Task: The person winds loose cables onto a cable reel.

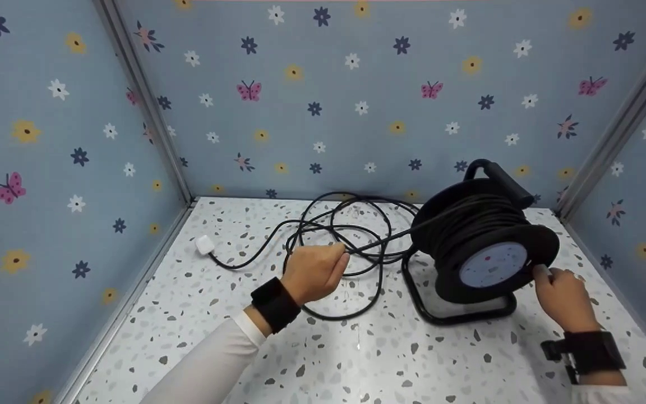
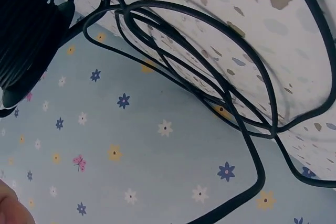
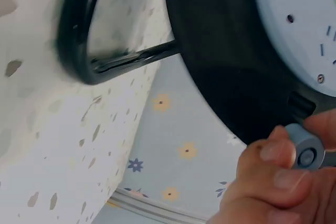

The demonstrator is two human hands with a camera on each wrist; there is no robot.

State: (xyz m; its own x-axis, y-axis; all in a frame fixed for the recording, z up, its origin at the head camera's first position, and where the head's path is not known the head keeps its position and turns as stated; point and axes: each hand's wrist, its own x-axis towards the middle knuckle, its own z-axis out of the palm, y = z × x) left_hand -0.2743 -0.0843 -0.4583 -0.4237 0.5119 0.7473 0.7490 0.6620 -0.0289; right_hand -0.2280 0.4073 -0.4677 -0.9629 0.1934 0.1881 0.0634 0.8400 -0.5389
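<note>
A black cable reel (image 1: 469, 241) with a pale socket disc stands upright on its tube frame at the right. My left hand (image 1: 314, 272) grips the black cable (image 1: 396, 235), which runs taut from the fist to the drum. In the left wrist view only a bit of that hand (image 2: 13, 205) shows at the lower left corner. My right hand (image 1: 567, 297) pinches a small grey knob (image 3: 306, 148) on the reel's face; in the right wrist view its fingers (image 3: 262, 182) lie round the knob. Loose cable loops (image 1: 340, 318) lie left of the reel.
The cable's white plug (image 1: 204, 245) lies at the left of the speckled tabletop (image 1: 356, 359). Flower-patterned panels (image 1: 328, 112) stand behind and on both sides, with metal strips at the corners. The reel's carry handle (image 1: 508, 185) rises at its back.
</note>
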